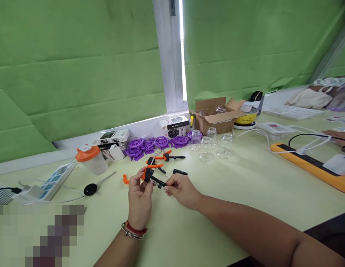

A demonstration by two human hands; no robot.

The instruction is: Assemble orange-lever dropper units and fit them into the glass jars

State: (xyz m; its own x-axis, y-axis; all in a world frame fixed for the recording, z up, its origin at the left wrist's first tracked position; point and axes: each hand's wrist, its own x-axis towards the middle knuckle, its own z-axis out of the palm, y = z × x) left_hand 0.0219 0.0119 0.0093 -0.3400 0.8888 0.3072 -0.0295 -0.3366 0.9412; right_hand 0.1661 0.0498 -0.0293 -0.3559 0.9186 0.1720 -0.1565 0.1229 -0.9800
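Orange piece [126, 179]: just left of left hand [140, 191].
Left hand: pinching wide end of orange-and-black tool [149, 174].
Tool: between both hands; likely best kept straight, wide end steady.
Right hand [181, 186]: fingers closed on narrow end.

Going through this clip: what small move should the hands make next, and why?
Probably a slight adjustment by the right hand at the shaft of the black-and-orange piece, while the left hand steadies it: the left grips the end with the orange lever, and the right pinches the opposite end.
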